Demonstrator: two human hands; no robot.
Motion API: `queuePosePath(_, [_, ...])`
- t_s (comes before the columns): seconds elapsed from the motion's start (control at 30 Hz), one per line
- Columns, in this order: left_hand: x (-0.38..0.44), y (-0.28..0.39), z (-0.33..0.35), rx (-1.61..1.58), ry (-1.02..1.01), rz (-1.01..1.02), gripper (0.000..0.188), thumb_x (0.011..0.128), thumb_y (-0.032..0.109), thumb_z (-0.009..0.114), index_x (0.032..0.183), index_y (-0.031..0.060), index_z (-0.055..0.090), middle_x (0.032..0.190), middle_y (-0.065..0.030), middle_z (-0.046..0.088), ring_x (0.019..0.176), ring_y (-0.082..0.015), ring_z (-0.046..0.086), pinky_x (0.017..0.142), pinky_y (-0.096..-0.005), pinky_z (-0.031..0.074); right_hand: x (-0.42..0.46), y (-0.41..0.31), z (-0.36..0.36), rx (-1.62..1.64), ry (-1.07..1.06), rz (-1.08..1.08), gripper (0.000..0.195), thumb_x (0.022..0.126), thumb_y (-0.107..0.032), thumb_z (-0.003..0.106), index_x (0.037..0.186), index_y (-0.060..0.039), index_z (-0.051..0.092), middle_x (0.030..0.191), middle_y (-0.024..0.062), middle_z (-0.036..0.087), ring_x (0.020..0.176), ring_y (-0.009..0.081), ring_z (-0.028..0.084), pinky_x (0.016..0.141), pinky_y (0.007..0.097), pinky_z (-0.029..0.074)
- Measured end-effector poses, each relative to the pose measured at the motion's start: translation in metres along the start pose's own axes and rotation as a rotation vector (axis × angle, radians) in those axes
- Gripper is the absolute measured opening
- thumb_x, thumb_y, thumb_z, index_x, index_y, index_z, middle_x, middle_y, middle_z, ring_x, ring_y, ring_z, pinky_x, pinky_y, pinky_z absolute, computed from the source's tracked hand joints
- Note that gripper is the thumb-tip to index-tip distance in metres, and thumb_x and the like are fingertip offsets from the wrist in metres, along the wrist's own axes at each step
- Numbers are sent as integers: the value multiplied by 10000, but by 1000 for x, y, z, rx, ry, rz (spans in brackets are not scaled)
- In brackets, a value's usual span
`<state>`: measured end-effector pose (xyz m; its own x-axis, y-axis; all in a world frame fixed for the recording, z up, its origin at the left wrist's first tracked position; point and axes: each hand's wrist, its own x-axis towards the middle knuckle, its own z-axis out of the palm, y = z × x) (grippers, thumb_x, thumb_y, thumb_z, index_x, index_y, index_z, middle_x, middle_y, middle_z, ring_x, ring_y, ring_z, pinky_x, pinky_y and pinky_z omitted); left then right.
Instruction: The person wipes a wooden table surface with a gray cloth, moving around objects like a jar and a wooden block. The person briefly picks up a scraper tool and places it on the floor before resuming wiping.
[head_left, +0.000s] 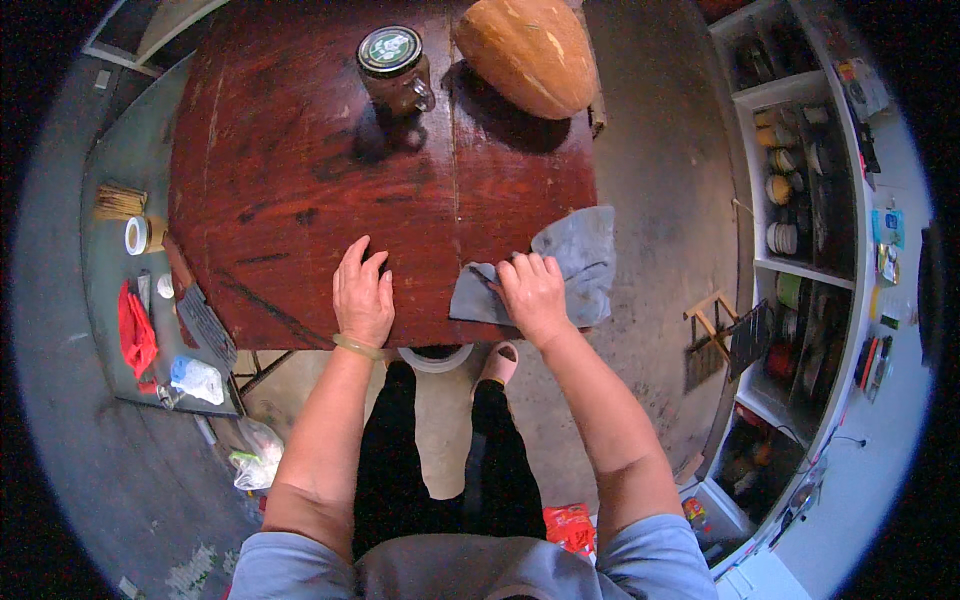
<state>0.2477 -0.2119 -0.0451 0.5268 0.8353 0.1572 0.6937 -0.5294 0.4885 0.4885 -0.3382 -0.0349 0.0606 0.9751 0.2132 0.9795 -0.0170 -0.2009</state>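
My right hand (534, 296) is closed on a grey cloth (581, 259), which lies at the near right corner of a dark red wooden table (315, 187) and reaches its edge. Nothing is held in my left hand (364, 292), which is at the table's near edge with its fingers slightly apart; a bangle circles that wrist. Farther back stands a glass jar (397, 82) with a handle and a patterned lid. To the right of the jar sits a large orange-brown gourd or pumpkin (529, 56).
At the left, a side table (101, 300) holds a red cloth or bag (136, 330), a white-lidded jar (137, 235) and a bundle of sticks (120, 202). Shelves (802, 274) with dishes line the right. A small folding stool (727, 330) is on the floor. A bucket (436, 360) is partly under the table.
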Motion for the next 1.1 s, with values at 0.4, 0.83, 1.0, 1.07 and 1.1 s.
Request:
queuePosePath(0.4, [-1,-3,5,174,-46,18,548,901,152,623,1425,91,472,1515,-122,395,1438,-293,332,1147,-466,285,25,-69,-1,242,123,45,358,702,-226,795,968,-83,601,813,83,533,741,280,543,647,387,401])
queuePosePath(0.83, [2,2,0,209,-156,-40,598,880,174,617,1446,76,451,1524,-144,383,1444,-303,322,1164,-472,263,86,-64,50,-66,63,39,181,728,-186,681,789,-103,532,727,61,459,656,244,513,599,384,393])
queuePosePath(1.0, [4,5,0,171,-157,-41,603,870,149,611,1443,57,449,1525,-162,381,1444,-322,319,1162,-492,267,158,-52,75,-144,125,96,194,749,-189,684,768,-111,508,748,70,505,680,255,556,618,396,428])
queuePosePath(1.07, [3,5,1,181,-155,-43,603,866,148,615,1440,56,451,1524,-164,382,1443,-323,321,1164,-486,269,179,-48,80,-162,146,80,179,762,-190,677,771,-115,514,749,67,521,682,255,571,626,397,442])
queuePosePath(1.1, [3,5,1,184,-149,-38,602,866,147,615,1439,58,452,1522,-161,384,1442,-322,322,1165,-484,269,186,-45,84,-166,140,76,174,767,-190,675,774,-116,517,744,67,528,679,257,577,627,400,447])
